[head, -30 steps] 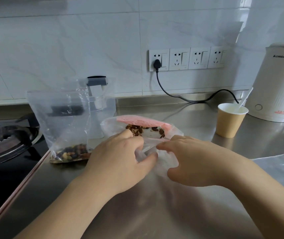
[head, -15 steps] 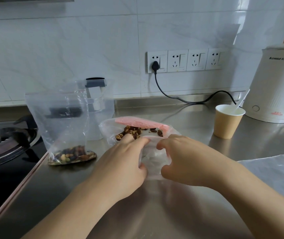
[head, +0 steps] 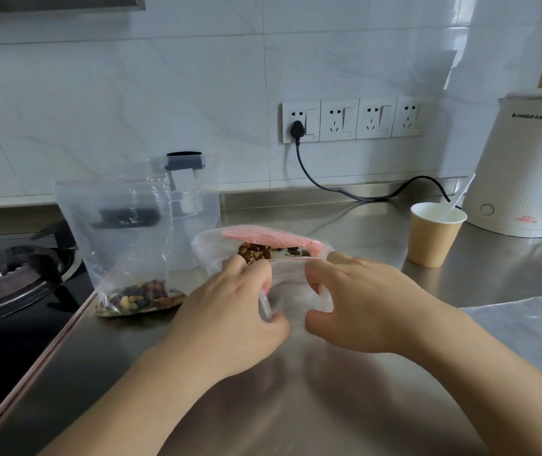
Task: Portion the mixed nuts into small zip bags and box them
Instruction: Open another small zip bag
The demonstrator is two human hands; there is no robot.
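My left hand (head: 230,307) and my right hand (head: 361,307) both pinch a small clear zip bag (head: 291,289) at the middle of the steel counter, one on each side of its mouth. Just behind it lies a bag with a pink strip (head: 263,238), holding brown nuts. To the left a large clear zip bag (head: 125,245) stands upright with mixed nuts in its bottom. Whether the small bag holds any nuts is hidden by my fingers.
A clear container with a dark clip (head: 190,205) stands behind the large bag. A paper cup with a white spoon (head: 434,235) and a white kettle (head: 522,166) stand at the right. A gas hob (head: 9,278) lies left of the counter. Clear plastic sheets (head: 526,337) lie at the right.
My hands have drawn a little closer together and pulled the small bag's mouth apart, thumbs now under it. The view has shifted slightly.
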